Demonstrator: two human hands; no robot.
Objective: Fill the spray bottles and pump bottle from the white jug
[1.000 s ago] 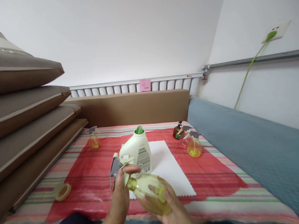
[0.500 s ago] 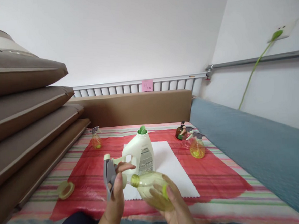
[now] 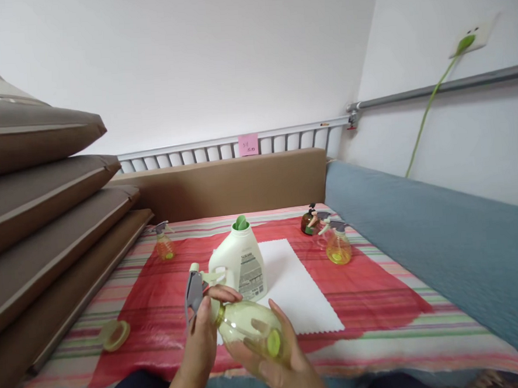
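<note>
My left hand (image 3: 205, 320) grips the grey-and-white trigger spray head (image 3: 195, 288) around its collar. Wrapped round the body of a clear yellow spray bottle (image 3: 245, 323) is my right hand (image 3: 280, 362). The bottle lies tilted on its side in the air, its neck against the spray head's collar; whether the thread is engaged I cannot tell. Just behind my hands stands a white detergent jug (image 3: 246, 265) with a green spout (image 3: 240, 223) and no cap on it. A pale round lid (image 3: 115, 335) lies at the left.
A yellow spray bottle (image 3: 338, 249), a clear pinkish one and a brown pump bottle (image 3: 308, 222) stand at the back right. Another spray bottle (image 3: 164, 245) is at the back left. A white sheet (image 3: 300, 291) lies on red plastic (image 3: 370, 292). Stacked cushions (image 3: 43, 184) rise at left.
The spray head and the bottle have come together: its tube, visible outside the neck before, is inside now. My right hand has shifted its grip lower round the bottle. The view has tilted slightly.
</note>
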